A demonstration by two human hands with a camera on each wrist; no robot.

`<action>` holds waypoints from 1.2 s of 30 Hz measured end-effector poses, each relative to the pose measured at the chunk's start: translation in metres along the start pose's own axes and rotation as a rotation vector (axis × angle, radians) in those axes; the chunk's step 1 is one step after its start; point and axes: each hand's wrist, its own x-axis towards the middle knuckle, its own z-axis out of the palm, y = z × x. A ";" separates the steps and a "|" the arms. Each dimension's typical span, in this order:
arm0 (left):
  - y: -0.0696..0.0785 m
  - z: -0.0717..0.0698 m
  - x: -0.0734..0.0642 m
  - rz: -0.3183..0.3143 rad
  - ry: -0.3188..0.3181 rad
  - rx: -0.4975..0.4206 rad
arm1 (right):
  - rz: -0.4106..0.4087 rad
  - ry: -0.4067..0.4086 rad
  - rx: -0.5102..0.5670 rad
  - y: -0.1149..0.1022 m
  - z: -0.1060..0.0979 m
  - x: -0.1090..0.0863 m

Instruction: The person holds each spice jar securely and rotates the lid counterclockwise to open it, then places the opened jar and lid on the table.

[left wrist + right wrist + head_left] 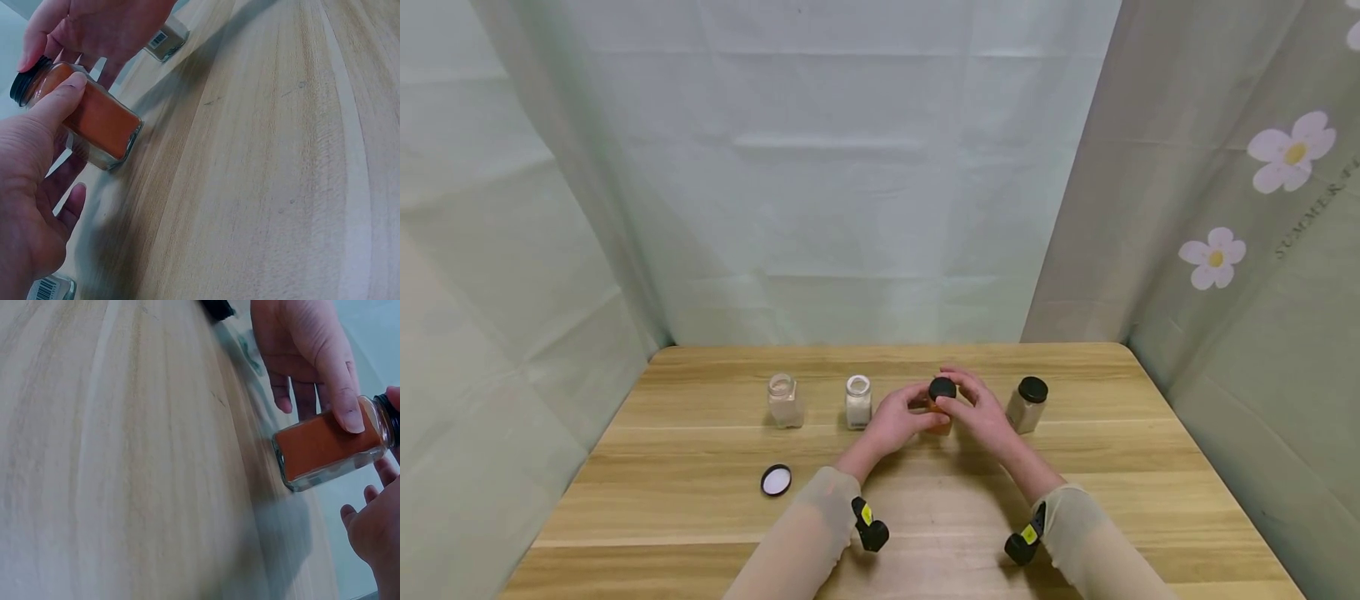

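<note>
A square glass jar of orange-red powder stands between both hands near the back of the table, its black lid on top. My left hand grips the jar's body, thumb laid along the glass in the left wrist view. From the other side, my right hand pinches the black lid with its thumb and fingertips. The right palm shows beside the lid in the right wrist view.
Left of the hands stand two lidless glass jars, one with pale contents and one with white contents. A loose black-rimmed lid lies white side up nearer the front. At right stands a black-capped jar. Curtains hang behind the table.
</note>
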 end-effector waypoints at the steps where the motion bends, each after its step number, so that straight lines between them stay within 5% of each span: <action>1: 0.000 0.000 0.000 0.000 0.000 0.001 | -0.003 0.004 -0.005 0.001 0.000 0.000; 14: -0.002 0.000 0.001 -0.003 0.007 -0.010 | 0.088 0.042 -0.023 0.004 0.002 -0.001; 36: -0.001 0.000 0.001 -0.008 -0.002 -0.038 | 0.033 0.124 0.014 0.007 0.004 0.003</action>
